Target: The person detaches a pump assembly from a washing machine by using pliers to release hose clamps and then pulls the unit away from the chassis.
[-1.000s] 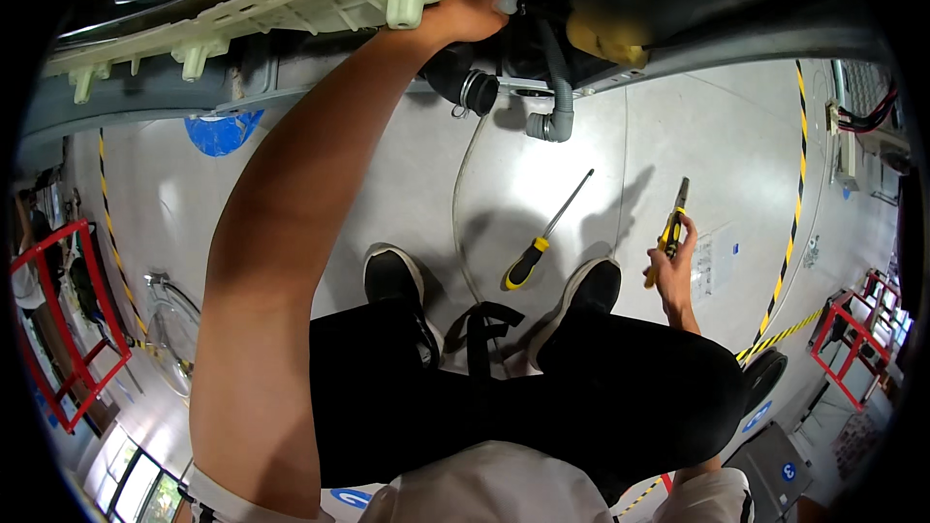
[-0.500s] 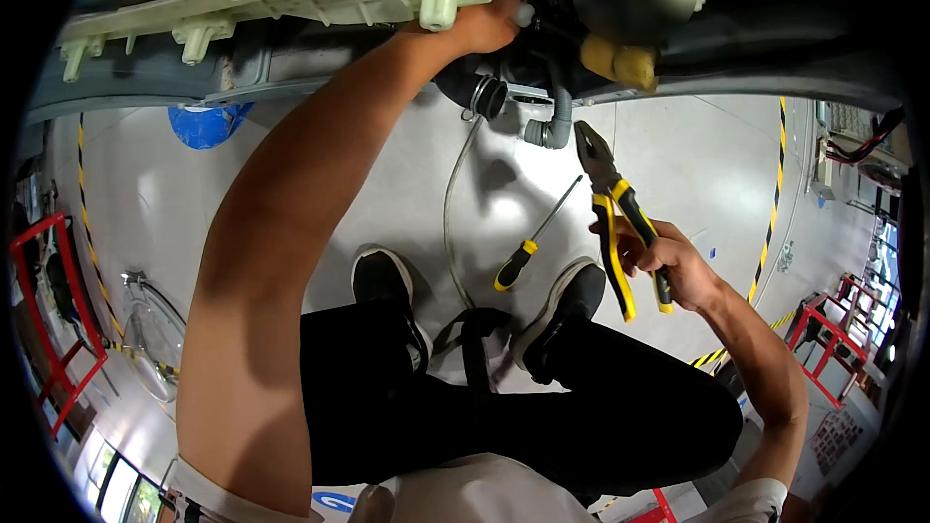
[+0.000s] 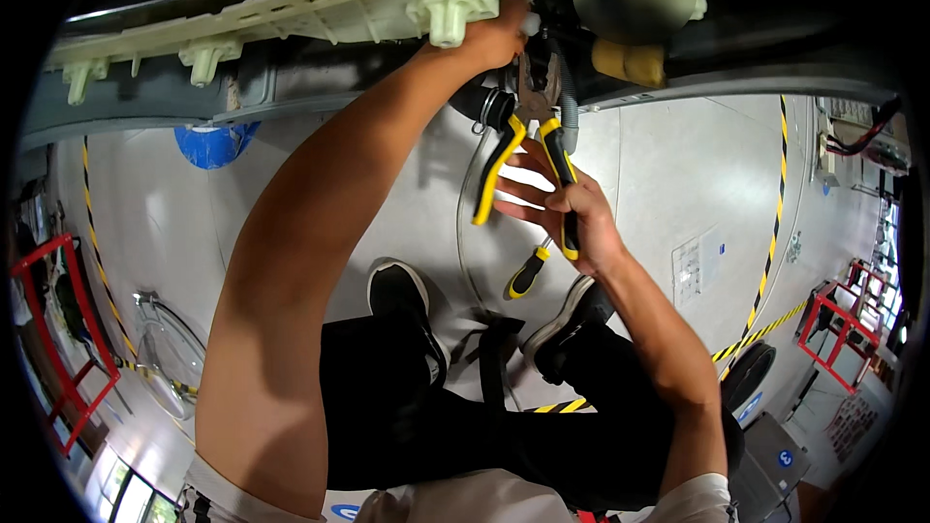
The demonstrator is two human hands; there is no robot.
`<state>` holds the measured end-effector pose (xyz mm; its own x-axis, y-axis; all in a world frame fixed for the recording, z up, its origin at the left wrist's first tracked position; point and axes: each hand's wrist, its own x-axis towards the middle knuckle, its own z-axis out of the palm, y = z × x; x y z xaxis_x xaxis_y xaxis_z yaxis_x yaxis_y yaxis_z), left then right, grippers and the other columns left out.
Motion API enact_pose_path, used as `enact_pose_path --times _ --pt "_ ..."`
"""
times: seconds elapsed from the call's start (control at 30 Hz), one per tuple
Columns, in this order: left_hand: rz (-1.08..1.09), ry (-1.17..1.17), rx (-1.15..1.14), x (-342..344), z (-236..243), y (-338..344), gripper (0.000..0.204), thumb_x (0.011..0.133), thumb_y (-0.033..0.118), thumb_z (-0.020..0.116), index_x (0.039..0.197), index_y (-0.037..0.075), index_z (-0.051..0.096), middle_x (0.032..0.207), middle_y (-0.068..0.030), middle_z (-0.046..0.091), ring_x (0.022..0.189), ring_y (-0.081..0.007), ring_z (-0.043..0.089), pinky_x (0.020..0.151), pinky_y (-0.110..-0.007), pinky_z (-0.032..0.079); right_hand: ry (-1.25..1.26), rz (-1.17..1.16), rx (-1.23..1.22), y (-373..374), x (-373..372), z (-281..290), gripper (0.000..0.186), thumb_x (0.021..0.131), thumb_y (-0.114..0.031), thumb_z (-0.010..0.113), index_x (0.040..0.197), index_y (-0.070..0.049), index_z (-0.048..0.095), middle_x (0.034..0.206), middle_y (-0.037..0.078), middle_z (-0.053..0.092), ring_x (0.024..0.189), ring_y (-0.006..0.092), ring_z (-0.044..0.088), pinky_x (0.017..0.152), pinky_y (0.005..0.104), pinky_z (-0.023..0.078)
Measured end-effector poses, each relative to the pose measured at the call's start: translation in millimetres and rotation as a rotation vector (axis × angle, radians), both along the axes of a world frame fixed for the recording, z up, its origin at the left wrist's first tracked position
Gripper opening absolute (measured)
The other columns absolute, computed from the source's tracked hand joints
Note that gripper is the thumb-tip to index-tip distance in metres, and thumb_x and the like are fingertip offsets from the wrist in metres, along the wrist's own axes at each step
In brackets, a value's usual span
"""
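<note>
Combination pliers (image 3: pixel 556 150) with black-and-yellow handles are in my right hand (image 3: pixel 586 218). Their handles are spread, and several of my fingers reach between them. The jaws point up among the hoses, close to my left hand (image 3: pixel 496 39); whether they touch anything I cannot tell. My left hand is up behind the pale plastic frame (image 3: pixel 358 15), curled beside a small white plastic piece (image 3: pixel 530 23). Its fingertips are hidden, so what they hold does not show. Below hang a black hose end with a wire clamp (image 3: pixel 499 108) and a grey corrugated hose (image 3: pixel 570 97).
On the floor between my shoes lies a screwdriver (image 3: pixel 528 273) with a yellow-and-black handle, beside a thin hose (image 3: pixel 463 242). A yellowish cylindrical part (image 3: pixel 630 62) hangs at the upper right. Striped floor tape (image 3: pixel 770 232) runs down the right, and a red frame (image 3: pixel 63 329) stands at left.
My right hand has carried the pliers up and to the left, from beside the hoses to among them, near my left hand. The left hand stays at about the same spot.
</note>
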<state>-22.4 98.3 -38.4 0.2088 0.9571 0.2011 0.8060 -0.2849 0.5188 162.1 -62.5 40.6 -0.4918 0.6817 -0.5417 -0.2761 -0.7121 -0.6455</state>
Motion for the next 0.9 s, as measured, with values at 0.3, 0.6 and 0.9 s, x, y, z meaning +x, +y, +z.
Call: enact_pose_path --times 0.3,0.6,0.9 --pt "-0.006 0.153 0.160 -7 7 10 0.032 0.070 0.018 0.069 0.098 0.004 0.061 0.096 -0.0172 0.065 0.092 -0.0354 0.063 0.080 -0.042 0.050 -0.028 -0.027 0.287 -7 -4 -29 0.081 0.067 -0.019 0.052 0.144 -0.004 0.034 0.144 0.019 0.040 0.131 0.0302 0.043 0.105 0.0441 0.031" --pt "-0.022 0.194 0.097 -9 22 9 0.032 0.069 0.020 0.070 0.096 0.004 0.063 0.093 -0.0174 0.065 0.089 -0.0348 0.063 0.080 -0.043 0.050 -0.444 -0.010 0.355 -15 -4 -29 0.074 0.078 -0.012 0.048 0.149 -0.007 0.029 0.126 0.011 0.048 0.110 0.0224 0.051 0.102 0.0328 0.036" --pt "-0.038 0.132 0.080 -10 8 15 0.032 0.074 0.026 0.065 0.100 0.007 0.065 0.096 -0.0138 0.067 0.092 -0.0332 0.063 0.082 -0.044 0.050 -0.648 -0.046 0.441 -3 -15 -40 0.074 0.079 -0.010 0.056 0.149 -0.012 0.032 0.116 0.011 0.049 0.102 0.0215 0.050 0.093 0.0308 0.042"
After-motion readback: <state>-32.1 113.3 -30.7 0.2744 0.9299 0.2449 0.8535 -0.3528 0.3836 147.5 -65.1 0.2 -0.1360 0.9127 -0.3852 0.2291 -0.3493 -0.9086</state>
